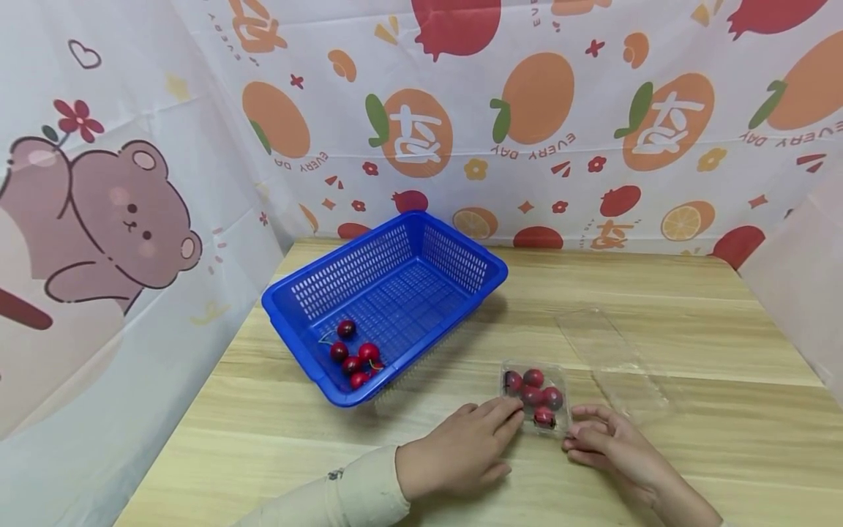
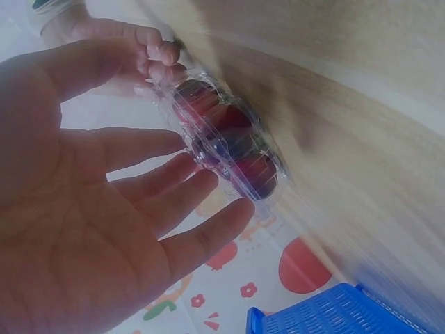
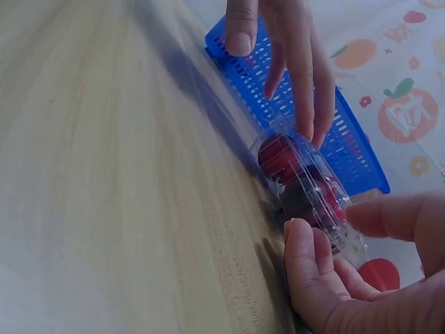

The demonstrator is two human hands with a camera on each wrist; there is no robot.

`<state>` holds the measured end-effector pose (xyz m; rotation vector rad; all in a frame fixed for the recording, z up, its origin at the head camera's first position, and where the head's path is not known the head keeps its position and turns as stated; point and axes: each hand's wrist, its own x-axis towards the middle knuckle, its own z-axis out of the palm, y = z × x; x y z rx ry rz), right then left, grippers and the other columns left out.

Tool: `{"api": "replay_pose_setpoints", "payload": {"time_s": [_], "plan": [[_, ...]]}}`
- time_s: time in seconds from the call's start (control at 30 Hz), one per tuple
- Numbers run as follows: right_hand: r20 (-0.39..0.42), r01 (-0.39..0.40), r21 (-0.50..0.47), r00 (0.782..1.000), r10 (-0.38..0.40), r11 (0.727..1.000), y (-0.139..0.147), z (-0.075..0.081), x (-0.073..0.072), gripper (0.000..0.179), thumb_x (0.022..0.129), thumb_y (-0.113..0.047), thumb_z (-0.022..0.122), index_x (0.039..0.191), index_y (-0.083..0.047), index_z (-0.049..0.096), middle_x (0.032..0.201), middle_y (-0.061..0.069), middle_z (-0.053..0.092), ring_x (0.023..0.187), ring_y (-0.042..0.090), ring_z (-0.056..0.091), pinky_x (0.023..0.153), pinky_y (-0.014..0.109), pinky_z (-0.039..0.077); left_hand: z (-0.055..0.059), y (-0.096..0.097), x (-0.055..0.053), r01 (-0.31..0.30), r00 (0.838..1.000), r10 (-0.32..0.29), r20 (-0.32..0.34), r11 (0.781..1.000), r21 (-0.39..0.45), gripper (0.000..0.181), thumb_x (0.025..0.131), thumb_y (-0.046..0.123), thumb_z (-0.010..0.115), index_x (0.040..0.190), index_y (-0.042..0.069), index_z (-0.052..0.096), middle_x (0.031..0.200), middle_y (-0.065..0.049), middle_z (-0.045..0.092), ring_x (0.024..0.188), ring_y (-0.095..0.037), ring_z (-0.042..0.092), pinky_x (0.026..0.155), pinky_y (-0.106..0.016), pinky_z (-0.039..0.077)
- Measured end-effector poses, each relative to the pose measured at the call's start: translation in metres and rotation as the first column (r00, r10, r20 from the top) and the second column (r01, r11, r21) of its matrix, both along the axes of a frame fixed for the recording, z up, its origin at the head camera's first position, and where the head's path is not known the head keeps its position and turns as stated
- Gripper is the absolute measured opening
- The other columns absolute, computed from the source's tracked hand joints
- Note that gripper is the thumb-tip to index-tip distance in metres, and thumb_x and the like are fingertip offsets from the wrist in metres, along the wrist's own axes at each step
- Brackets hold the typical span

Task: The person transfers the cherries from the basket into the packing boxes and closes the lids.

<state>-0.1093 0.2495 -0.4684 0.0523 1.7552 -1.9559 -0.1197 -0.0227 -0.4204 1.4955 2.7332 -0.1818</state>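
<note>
A small clear plastic box (image 1: 560, 377) of dark red cherries (image 1: 533, 396) sits on the table in front of both hands. Its plastic wraps round the cherries in the left wrist view. My left hand (image 1: 461, 448) touches the box's near left side with extended fingertips, its palm bare in the left wrist view. At the box's right edge, my right hand (image 1: 615, 446) pinches the near corner, thumb and fingers on either side of it in the right wrist view. Beyond the left hand stands a blue basket (image 1: 388, 282) with several cherries (image 1: 351, 364) in its near left corner.
Right of the box, a long clear plastic piece (image 1: 615, 362) lies on the wooden table (image 1: 718, 329). White cloth (image 1: 527, 168) printed with fruit hangs along the back edge, and a bear-printed cloth (image 1: 132, 219) hangs at the left.
</note>
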Motion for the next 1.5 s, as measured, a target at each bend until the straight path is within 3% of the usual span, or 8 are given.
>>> {"api": "replay_pose_setpoints", "payload": {"time_s": [0.4, 0.9, 1.4, 1.5], "plan": [[-0.013, -0.073, -0.151, 0.997, 0.072, 0.986, 0.0066, -0.0053, -0.0016, 0.038, 0.097, -0.005, 0.052, 0.127, 0.010, 0.034, 0.106, 0.007, 0.063, 0.099, 0.016, 0.065, 0.091, 0.029, 0.050, -0.0011, 0.0014, -0.0010, 0.006, 1.000, -0.006, -0.013, 1.000, 0.003, 0.067, 0.094, 0.047, 0.054, 0.146, 0.008, 0.039, 0.151, -0.005, 0.033, 0.138, -0.017, 0.033, 0.098, -0.032, 0.044], [-0.012, -0.053, -0.153, 0.999, 0.052, 0.987, 0.0067, -0.0081, -0.0021, 0.043, 0.094, -0.003, 0.054, 0.127, 0.014, 0.033, 0.103, 0.004, 0.062, 0.099, 0.016, 0.065, 0.092, 0.029, 0.050, -0.0038, 0.0026, -0.0001, 0.017, 0.999, -0.016, -0.046, 1.000, 0.012, 0.067, 0.093, 0.048, 0.055, 0.144, 0.008, 0.041, 0.149, -0.004, 0.035, 0.136, -0.017, 0.036, 0.094, -0.033, 0.046], [0.001, -0.043, -0.144, 0.999, 0.044, 0.989, 0.0059, -0.0092, -0.0019, 0.042, 0.094, -0.004, 0.054, 0.126, 0.015, 0.034, 0.104, 0.006, 0.061, 0.099, 0.016, 0.065, 0.092, 0.029, 0.050, -0.0049, 0.0022, 0.0003, -0.002, 0.999, 0.003, -0.054, 1.000, 0.024, 0.067, 0.092, 0.050, 0.055, 0.144, 0.010, 0.042, 0.150, -0.002, 0.035, 0.134, -0.018, 0.037, 0.094, -0.033, 0.045], [0.007, -0.036, -0.134, 0.999, 0.038, 0.990, 0.0052, -0.0090, -0.0018, 0.045, 0.096, -0.005, 0.052, 0.129, 0.017, 0.031, 0.106, 0.008, 0.059, 0.100, 0.017, 0.065, 0.092, 0.029, 0.049, -0.0039, 0.0022, 0.0000, -0.017, 0.999, 0.018, -0.031, 0.999, 0.028, 0.066, 0.092, 0.050, 0.055, 0.145, 0.013, 0.041, 0.150, -0.001, 0.033, 0.132, -0.020, 0.039, 0.096, -0.034, 0.045]]}}
